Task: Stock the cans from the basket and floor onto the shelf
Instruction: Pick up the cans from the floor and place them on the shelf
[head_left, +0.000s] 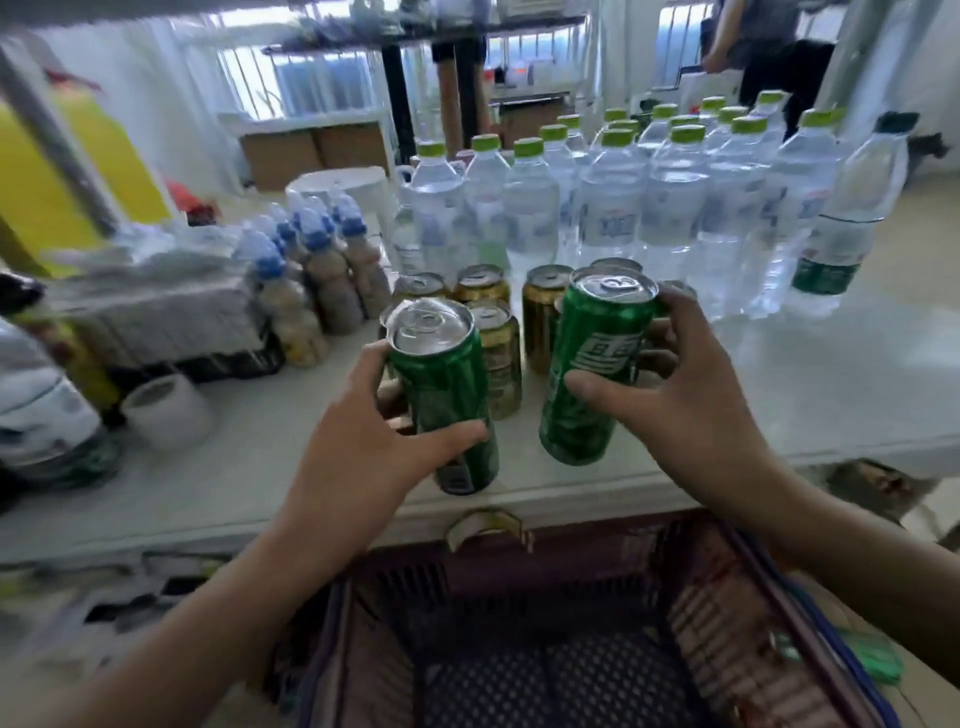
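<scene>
Cans: two tall green cans are held over the near edge of the shelf (779, 384); both tilted, neither seen to be set down yet
Left hand: left hand (374, 447) is wrapped round the left green can (441, 395), thumb across its front, fingers behind
Right hand: right hand (670, 395) is wrapped round the right green can (592, 364), thumb on its face, fingers round the far side
Shelf stock: gold cans (498, 358) are grouped just behind the two green ones; water bottles (670, 208) are ranked further back; small blue-capped bottles (322, 270) stand to the left
Basket: dark basket (519, 597) sits below the shelf edge; its visible floor appears bare; a green item beside its right rim is too blurred to name
Step in hand: judged as placing both green cans in front of the gold group
Method: each can is best brought upright before contact; bases should be lowered flat, clear of the edge; the gold cans close behind should not be knocked; fingers at the back should be eased out sideways; grip should be released only once each can stands steady
</scene>
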